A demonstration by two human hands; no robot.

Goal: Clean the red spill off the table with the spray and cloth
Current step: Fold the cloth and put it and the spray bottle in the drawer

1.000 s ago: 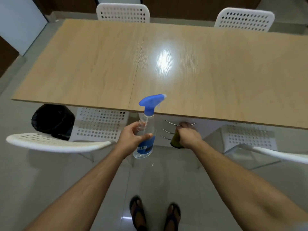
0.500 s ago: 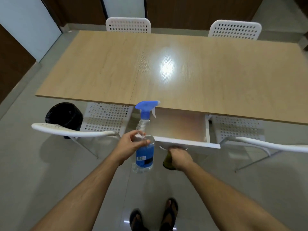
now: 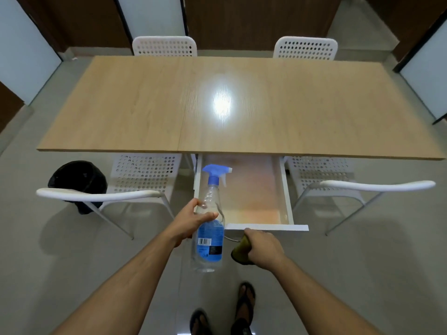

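The spray bottle (image 3: 210, 228) is being gripped round its neck by the left hand (image 3: 191, 221), held upright beside the open drawer (image 3: 254, 197). A yellow-green cloth (image 3: 239, 251) is being clutched in the right hand (image 3: 262, 246), which is also being kept at the drawer front's handle. No red spill is being seen on the table (image 3: 314, 112); the top is looking bare apart from a light glare. Risk is being judged here: with the right hand doing two jobs, the cloth could be dropped, and the bottle could be knocked against the drawer's edge.
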